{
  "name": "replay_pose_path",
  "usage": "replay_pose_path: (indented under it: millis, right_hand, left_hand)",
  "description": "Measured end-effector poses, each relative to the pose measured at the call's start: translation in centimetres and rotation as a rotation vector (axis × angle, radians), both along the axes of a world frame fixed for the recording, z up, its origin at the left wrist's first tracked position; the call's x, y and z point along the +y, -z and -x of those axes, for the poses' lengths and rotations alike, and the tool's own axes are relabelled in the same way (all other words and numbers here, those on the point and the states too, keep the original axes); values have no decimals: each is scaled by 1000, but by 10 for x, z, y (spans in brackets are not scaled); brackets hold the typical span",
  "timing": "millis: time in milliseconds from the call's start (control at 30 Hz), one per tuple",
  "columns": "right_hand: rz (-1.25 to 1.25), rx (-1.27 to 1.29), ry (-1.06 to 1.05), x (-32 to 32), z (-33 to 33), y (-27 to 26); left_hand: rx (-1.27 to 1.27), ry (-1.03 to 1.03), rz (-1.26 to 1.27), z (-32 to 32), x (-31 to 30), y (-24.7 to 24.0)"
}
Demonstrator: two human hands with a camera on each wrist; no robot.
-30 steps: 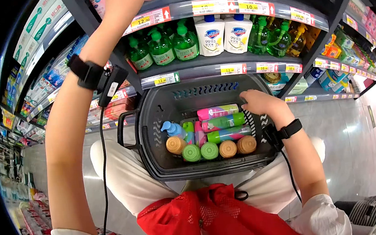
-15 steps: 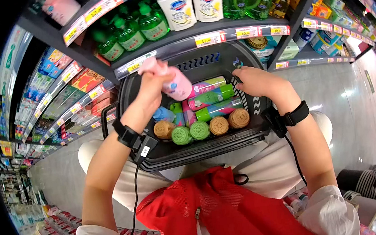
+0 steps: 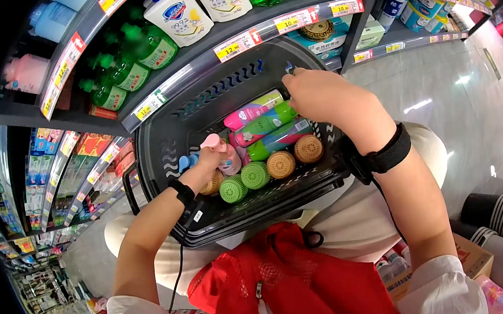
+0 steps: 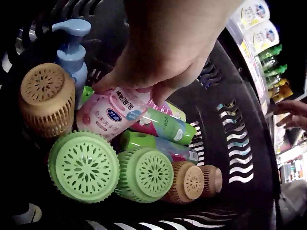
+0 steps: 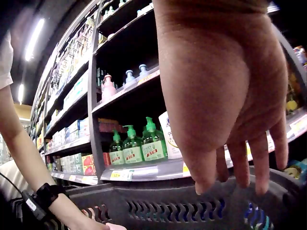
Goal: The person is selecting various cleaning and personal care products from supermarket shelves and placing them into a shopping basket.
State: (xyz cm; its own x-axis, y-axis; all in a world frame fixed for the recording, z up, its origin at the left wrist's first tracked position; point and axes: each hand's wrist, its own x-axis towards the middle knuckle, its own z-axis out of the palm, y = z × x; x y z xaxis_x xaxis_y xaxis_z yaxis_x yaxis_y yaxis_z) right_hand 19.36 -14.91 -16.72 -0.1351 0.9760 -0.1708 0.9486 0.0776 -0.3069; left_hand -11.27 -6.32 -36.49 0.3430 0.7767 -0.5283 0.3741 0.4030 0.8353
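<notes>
In the head view, my left hand (image 3: 208, 162) grips a pink pump bottle (image 3: 232, 163) by its upper part, inside a black shopping basket (image 3: 161, 126). The left wrist view shows this bottle's labelled front (image 4: 108, 115), tilted, between a blue pump bottle (image 4: 73, 57) and green-and-pink cans (image 4: 165, 125) lying on their sides. Slotted round containers, green (image 4: 85, 165) and tan (image 4: 47, 96), line the basket's near side. My right hand (image 3: 330, 93) is at the basket's far right rim, its fingers pointing down in the right wrist view.
Beyond the basket stands a shelf with green pump bottles (image 3: 153, 48) and white bottles (image 3: 177, 16). Above them, another pink bottle (image 3: 25, 74) sits on the upper shelf. The basket rests over the person's knees. Stacked goods (image 3: 499, 218) stand at the lower right.
My left hand has come down from the upper shelf with the pink pump bottle and lowered it into the basket's left part. My right hand has stayed by the far right rim.
</notes>
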Motion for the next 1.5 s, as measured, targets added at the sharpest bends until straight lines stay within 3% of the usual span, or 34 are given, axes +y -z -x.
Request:
replay_pose_path:
  millis: [133,267,333,367,400,467,533,600,633,733,800,867,900,967,1000,1067,1100,1167,1200,1267,1333,1400,1500]
  right_hand:
    - [-19,1,-4,3,5,-1]
    - [-26,5,-22,8,8,0]
    - [-18,9,-33,9,9,-2]
    - [-17,11,-34,10,10,-2]
    - [-11,16,-27,10,11,-1]
    - [-7,20,-22,11,12,0]
    - [-20,1,-14,11,12,3]
    - [7,-1,-12,10,11,2]
    - [35,0,-9,10,10,2]
    - [52,-1,-23,9,8,4]
    - [69,-6,-17,8,8,6]
    - [84,-10,-9,6,8,7]
    - [86,-14,-3,6,8,8]
    - [89,-19,2,6,8,9]
    - [90,-19,-4,6,7,9]
    - [92,-21,-13,6,7,11]
    - [94,-17,-18,6,7,12]
    - [92,-17,-28,7,9,14]
    - [100,-18,-28,7,10,15]
    - [110,-27,-30,7,10,15]
    - [152,-19,-20,7,10,16]
    - [150,-27,-17,5,9,15]
    - [101,-34,-2,2,8,14]
  left_hand:
    - [159,39,-92,-14,-7,7]
    - [152,62,-87,-24,-18,8]
    - [347,374,-113,-20,-17,17]
    - [281,401,-60,-12,-18,32]
    - [282,400,-59,-13,-22,24]
    - [560,634,-63,-24,-33,-12]
    - [619,696,-118,-27,-37,-25]
    - [787,857,89,-24,-32,-25]
    - [772,807,-20,-17,-36,-26]
    - [821,881,87,-23,-35,-70]
    - [911,944,63,-17,-31,-68]
    - [785,1247,-92,16,-16,-29]
    - [785,1244,-92,32,-5,-7]
    - [738,1701,-402,52,16,25]
    - [737,1698,-402,37,10,-4]
    - [914,1023,-695,-12,-11,-91]
    - [914,1019,-695,-15,-13,-89]
    - [736,848,-1032,-18,-16,-79]
    - [735,842,-1033,-21,-16,-74]
    - [804,1026,-455,-32,-8,-60]
    - [811,1025,-341,-38,-2,-47]
    - [775,832,46,-38,2,-38]
    - [662,763,-41,-19,2,-21]
